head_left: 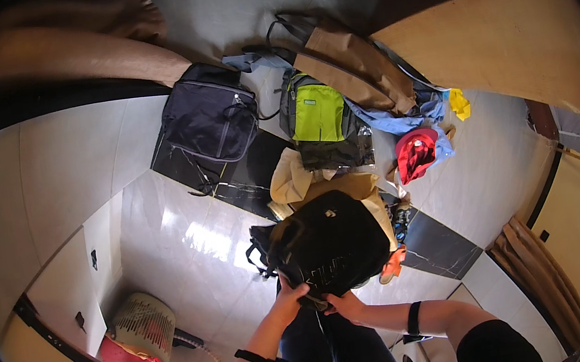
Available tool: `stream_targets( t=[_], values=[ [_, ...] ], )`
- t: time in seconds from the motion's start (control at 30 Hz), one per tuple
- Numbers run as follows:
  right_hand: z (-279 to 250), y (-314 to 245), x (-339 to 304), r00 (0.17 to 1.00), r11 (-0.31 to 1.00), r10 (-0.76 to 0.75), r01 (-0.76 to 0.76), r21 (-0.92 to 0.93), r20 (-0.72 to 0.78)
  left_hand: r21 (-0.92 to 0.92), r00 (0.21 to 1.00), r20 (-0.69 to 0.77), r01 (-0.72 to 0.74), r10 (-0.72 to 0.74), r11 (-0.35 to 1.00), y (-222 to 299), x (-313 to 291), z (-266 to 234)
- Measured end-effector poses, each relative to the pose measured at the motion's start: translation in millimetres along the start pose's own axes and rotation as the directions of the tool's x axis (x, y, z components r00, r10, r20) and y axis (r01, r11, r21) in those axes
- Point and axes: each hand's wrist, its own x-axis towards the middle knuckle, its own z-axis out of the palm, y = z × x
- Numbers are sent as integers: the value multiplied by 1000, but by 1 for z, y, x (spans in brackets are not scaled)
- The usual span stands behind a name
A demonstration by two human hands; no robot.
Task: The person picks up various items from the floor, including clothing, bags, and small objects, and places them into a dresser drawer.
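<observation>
A black backpack (341, 236) hangs in front of my legs, held by its near edge. My left hand (290, 296) is closed on its lower left edge. My right hand (345, 306) grips the same edge a little further right; its fingertips are partly hidden. Behind the backpack, tan paper or cloth (291, 177) shows on the floor. Farther off lie a green and grey backpack (317, 110) and, left of it, a dark backpack (208, 118). A red cap (416, 155) rests on blue cloth (388, 120) to the right.
A brown bag (355, 62) lies beyond the green backpack, with a yellow piece (459, 104) to its right. Pale cabinets (66, 152) line the left, with a slotted basket (144, 321) below. A wooden panel (499, 43) stands at the far right, a brown curtain (540, 272) nearer.
</observation>
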Motion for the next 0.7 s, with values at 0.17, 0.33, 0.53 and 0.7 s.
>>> stream_targets(
  t=[0.17,0.33,0.53,0.7],
  values=[
    [25,-5,9,975,967,-176,197,-163,132,9,886,-449,-127,118,992,19,-3,27],
    [36,-46,15,885,832,335,-117,-542,322,114,826,-499,-238,262,965,16,-7,-21],
    [51,-214,64,798,823,299,62,-564,523,48,774,-542,-362,329,931,29,-11,-56],
    [40,-307,210,929,849,-333,369,-379,159,-78,788,-583,-295,196,952,36,-13,-38]
  ],
)
